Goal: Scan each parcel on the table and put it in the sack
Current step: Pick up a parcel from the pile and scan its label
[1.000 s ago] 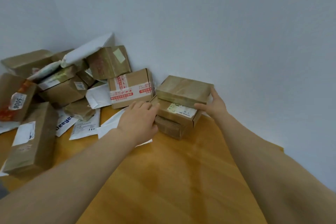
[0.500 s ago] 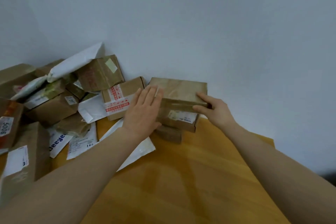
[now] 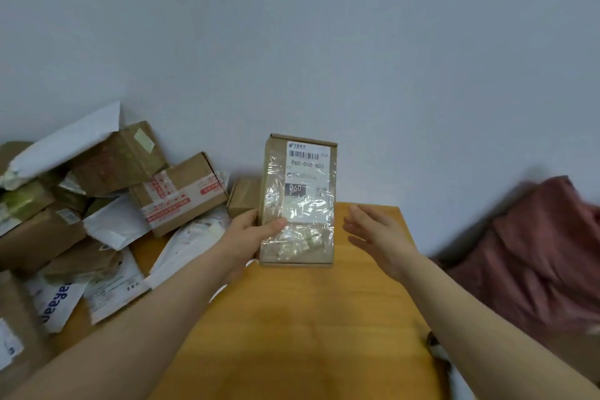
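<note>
Lifted off the stack since a moment ago, the box (image 3: 302, 198) now stands upright in my left hand (image 3: 250, 230) alone.

My left thumb lies across its lower front and the fingers go round its left edge, a one-sided pinch. My right hand (image 3: 373, 234) has let go and hovers just beside the right edge, fingers straight and spread. Held low on one side, the box could tip or slip out, I judge, since the face is glossy. It is brown card, tall and narrow, and its white label (image 3: 306, 182) with a barcode faces me under crinkled clear tape, above the table (image 3: 292, 318). Glare there might spoil a scan. More parcels (image 3: 113, 188) lie heaped on the left, and a red cloth (image 3: 535, 253), maybe the sack, is on the right.
</note>
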Available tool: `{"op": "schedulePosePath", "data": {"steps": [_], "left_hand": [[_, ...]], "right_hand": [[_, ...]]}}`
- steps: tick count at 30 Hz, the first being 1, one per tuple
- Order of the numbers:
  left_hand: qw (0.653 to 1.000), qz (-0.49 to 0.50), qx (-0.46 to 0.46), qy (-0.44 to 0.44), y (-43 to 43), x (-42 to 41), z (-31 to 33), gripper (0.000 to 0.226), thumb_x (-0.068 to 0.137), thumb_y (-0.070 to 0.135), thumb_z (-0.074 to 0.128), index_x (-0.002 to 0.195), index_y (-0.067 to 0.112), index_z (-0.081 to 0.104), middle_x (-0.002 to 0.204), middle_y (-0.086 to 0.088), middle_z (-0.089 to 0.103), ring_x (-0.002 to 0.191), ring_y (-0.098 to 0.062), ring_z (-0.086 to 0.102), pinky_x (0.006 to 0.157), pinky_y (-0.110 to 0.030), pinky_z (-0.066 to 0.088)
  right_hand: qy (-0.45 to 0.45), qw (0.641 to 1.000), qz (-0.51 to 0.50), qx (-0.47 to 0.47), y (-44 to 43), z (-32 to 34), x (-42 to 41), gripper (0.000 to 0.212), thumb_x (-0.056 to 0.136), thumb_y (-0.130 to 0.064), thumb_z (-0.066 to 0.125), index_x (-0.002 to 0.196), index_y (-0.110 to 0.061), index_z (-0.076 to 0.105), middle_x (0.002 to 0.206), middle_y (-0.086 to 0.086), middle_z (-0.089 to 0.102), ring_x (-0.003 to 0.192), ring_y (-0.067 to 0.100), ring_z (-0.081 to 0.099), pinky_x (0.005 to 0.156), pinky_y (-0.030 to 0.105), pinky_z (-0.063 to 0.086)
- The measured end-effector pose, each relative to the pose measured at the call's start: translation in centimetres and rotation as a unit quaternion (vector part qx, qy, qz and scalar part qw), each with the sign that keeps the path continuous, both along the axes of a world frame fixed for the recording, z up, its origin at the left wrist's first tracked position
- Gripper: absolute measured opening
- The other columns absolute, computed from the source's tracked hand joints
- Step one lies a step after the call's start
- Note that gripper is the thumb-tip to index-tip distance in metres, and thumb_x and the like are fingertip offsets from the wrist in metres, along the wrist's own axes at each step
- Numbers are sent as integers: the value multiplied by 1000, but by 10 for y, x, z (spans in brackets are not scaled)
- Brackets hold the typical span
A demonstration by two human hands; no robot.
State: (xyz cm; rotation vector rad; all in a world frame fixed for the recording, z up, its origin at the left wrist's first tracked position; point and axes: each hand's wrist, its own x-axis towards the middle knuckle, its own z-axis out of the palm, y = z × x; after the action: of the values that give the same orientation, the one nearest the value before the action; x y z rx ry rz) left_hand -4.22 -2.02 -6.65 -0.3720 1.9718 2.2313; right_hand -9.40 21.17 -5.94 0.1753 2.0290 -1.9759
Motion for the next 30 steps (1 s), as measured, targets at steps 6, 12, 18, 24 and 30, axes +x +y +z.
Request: {"op": "schedulePosePath", "data": {"steps": [6,12,18,24,30], "left_hand": [[995,-62,61,-39,15,23,-7,35,85,20,68,118,11,61,111,-7,71,103,-27,67,96,-48,49],[998,-38,52,-13,37,27,0,27,84,17,68,111,13,65,104,-4,73,97,-24,68,86,-39,54],[999,4,13,-43,73,27,-17,22,82,9,71,103,9,66,102,-10,73,92,-26,69,76,-37,54],[995,28,-64,-67,101,32,-45,29,77,9,75,103,9,62,101,-9,70,92,-25,66,77,-37,54],[991,32,-106,-76,103,40,-50,17,81,22,74,90,14,62,93,-3,70,86,-17,67,73,-29,54]], "right_hand": [[-16,997,67,-41,-5,-10,40,57,79,-15,75,133,-7,55,119,10,69,101,18,69,77,26,56],[-15,996,76,-36,25,-31,58,54,84,-8,71,135,-7,54,118,9,70,108,25,67,88,32,56],[-7,990,-121,70,92,-60,84,52,87,-29,71,133,-10,55,125,4,61,112,21,60,98,35,48],[-222,874,-213,376,192,-126,108,70,84,-35,73,138,-3,44,137,20,45,121,37,49,88,39,46],[-312,874,-122,352,197,-163,117,57,91,-23,67,134,6,44,133,24,50,127,36,47,101,42,44]]}}
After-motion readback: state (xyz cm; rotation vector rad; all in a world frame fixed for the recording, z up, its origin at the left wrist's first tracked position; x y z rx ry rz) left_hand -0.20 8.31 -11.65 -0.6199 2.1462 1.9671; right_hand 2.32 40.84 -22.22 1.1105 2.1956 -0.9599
